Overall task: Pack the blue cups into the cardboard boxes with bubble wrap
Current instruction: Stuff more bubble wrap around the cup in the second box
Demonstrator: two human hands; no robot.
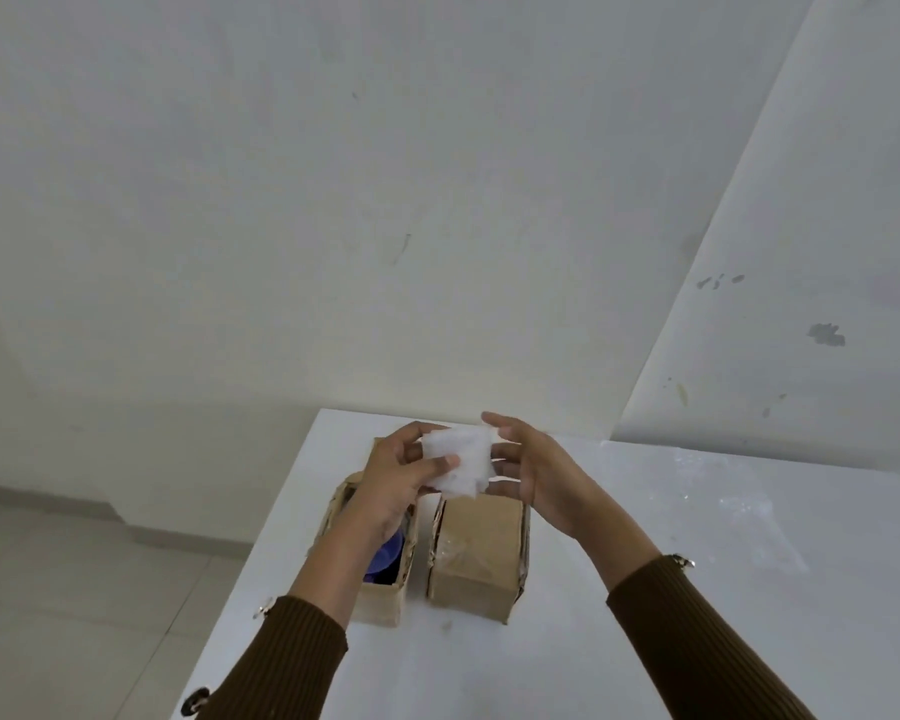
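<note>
Two cardboard boxes (440, 553) on white table (619, 641), pale walls (333, 174) behind.

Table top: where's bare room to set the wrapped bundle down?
Bare table lies in front of both boxes, between the forearms. Right of the closed box it is mostly bare, though clear bubble wrap lies further right. Crowded: the narrow gap between closed box and open box, and above them, where both hands hold the bundle.

No legible text (boxes unmarked)
</note>
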